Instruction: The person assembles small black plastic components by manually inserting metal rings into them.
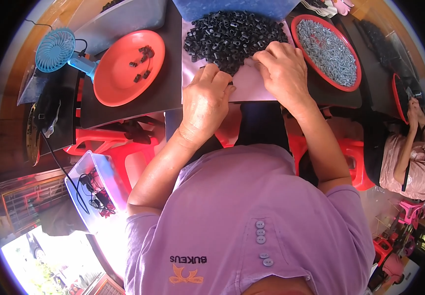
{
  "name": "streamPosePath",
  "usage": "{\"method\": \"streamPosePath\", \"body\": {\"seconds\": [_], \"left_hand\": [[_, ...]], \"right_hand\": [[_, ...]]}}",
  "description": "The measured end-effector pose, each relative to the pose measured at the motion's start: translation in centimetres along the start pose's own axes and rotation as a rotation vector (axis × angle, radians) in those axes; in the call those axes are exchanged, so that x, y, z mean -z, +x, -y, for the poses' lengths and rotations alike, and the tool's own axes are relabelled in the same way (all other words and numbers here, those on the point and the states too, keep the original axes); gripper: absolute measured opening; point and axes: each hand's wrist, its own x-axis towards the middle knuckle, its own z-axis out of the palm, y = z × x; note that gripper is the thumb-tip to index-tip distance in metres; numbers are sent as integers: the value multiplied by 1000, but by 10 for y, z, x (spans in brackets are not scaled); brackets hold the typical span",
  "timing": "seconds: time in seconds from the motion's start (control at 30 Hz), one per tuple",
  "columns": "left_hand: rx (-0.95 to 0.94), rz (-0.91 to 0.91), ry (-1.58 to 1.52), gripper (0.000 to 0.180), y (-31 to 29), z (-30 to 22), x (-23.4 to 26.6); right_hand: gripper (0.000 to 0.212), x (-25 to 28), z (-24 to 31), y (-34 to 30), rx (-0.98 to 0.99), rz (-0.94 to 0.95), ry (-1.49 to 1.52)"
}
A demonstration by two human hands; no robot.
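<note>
A heap of small black plastic parts (232, 34) lies on a pale pink sheet (252, 88) on the dark table. My left hand (205, 105) rests on the sheet's near edge, fingers curled, with a small black part (230, 85) pinched at its fingertips. My right hand (284, 69) sits just to the right, fingers bunched at the heap's near right edge; what they hold is hidden. A red plate (119, 78) to the left carries a few black parts (143, 61). A red plate (352, 83) to the right is full of small silvery metal pieces (328, 49).
A blue hand fan (57, 49) lies at the far left. A blue bin (232, 7) stands behind the heap, a grey tray (119, 19) beside it. A clear box (92, 191) with cables sits low left among red stools (109, 145). Another person (411, 152) works at right.
</note>
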Motion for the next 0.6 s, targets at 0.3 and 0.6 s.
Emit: {"method": "streamPosePath", "body": {"seconds": [0.3,0.6], "left_hand": [[61,82,-351,15,-16,-25,16],[768,574,-1085,9,-38,-37,7]], "right_hand": [[22,1,3,0,225,11,43],[10,-9,1,-4,339,-62,296]]}}
